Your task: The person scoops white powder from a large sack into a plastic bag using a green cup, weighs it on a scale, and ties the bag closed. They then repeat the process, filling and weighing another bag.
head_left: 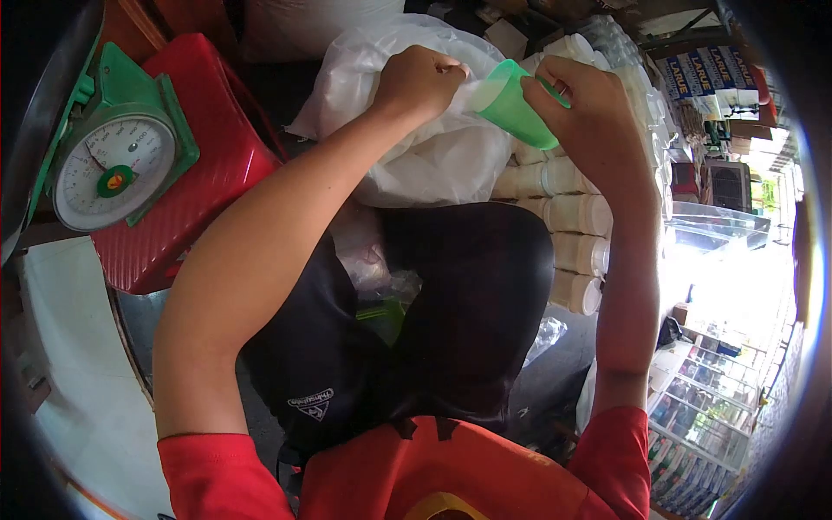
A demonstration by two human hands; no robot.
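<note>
My right hand [576, 95] grips the rim of a green plastic cup [520, 117], which is tilted with its mouth toward my left hand. My left hand [422, 82] is closed just left of the cup, its fingers pinched around the edge of something whitish and translucent that I cannot make out clearly. Below and behind both hands lies a large clear plastic bag [433, 169] with white contents. Stacked white-lidded containers [576, 212] stand under my right forearm.
A green dial scale [113, 169] sits by a red plastic stool [208, 130] on the left. A white sack [312, 26] is at the top. Blue and white LARUE boxes [706, 78] and a wire rack [706, 381] are on the right.
</note>
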